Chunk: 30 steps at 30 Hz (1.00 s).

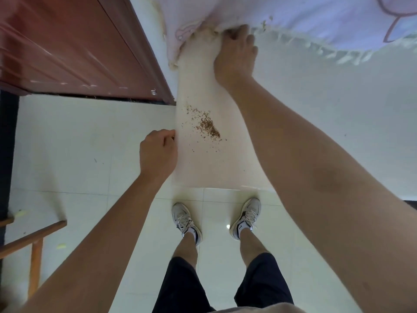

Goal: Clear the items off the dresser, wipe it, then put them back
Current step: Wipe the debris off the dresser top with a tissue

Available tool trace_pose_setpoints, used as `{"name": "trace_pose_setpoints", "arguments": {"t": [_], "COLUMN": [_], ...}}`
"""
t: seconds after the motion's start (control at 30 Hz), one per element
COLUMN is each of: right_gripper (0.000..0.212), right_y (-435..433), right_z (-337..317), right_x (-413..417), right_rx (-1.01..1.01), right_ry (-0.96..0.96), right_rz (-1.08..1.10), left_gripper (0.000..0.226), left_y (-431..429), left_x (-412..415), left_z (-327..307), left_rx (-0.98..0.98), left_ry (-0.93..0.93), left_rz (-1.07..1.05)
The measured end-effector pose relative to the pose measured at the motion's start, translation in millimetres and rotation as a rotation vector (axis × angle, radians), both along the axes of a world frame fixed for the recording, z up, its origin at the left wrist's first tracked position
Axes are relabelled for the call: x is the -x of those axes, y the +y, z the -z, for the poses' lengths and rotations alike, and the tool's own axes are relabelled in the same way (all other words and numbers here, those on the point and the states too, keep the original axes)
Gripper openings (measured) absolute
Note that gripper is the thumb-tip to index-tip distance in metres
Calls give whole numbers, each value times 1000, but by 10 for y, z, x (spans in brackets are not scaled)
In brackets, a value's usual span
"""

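Dresser [74, 48]: reddish-brown wood, stood up and to the left of the left hand, well apart from it; no items showed on the part in view.
Left hand [158, 152]: was curled, fingers pressed together, apparently pinching the left edge of the cream panel just beside it.
Cream panel [203, 159]: pale sheet or cushion edge hanging between the two hands, its lower edge above the shoes; whether cloth or foam could not be told.
Crumbs [208, 126]: brown grit was scattered on the panel, just right of the left hand and below the right one.
Right hand [234, 53]: reached up, fingers bent and closed into the bunched fabric where the panel met the pink bedding [293, 16].
Floor [67, 143]: pale tiles lay under both hands, with a wooden chair frame [33, 240] at the lower left.
Step, as judged: handling soiled bedding beside the dresser; wiping looked not yet begun.
Doing it well: keep the panel taut and level so the crumbs gather, not spill.
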State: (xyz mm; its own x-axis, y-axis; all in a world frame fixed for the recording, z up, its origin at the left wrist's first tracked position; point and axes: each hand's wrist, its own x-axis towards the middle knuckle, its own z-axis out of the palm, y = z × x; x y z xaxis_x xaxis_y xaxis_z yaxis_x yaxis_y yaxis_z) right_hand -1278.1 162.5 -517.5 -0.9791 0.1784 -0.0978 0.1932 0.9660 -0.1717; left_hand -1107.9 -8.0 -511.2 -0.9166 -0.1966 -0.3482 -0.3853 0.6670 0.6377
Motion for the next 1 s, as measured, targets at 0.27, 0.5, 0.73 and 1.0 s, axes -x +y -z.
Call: {"name": "trace_pose_setpoints", "arguments": {"t": [0.27,0.5,0.73,1.0], "right_gripper": [45,56,68,59], "right_y": [-418,875,19,-289], "right_z": [-64,26,8,-146], "right_x": [-692,-1003,-1079,-1292], "right_rx": [247,223,95,424], "right_ry": [-14,74,-61,-12], "right_rz": [-578,169,-181,-512], "left_gripper": [40,30,28,28], "left_y": [-11,1,3,66], "left_x": [-130,-343,-486,-707], "left_z": [-2,-19,-74,-98], "left_rx": [-9,-1,11,87], "left_ry": [-16,-74,-87,-13], "left_rz": [7,6,-1,-30]}}
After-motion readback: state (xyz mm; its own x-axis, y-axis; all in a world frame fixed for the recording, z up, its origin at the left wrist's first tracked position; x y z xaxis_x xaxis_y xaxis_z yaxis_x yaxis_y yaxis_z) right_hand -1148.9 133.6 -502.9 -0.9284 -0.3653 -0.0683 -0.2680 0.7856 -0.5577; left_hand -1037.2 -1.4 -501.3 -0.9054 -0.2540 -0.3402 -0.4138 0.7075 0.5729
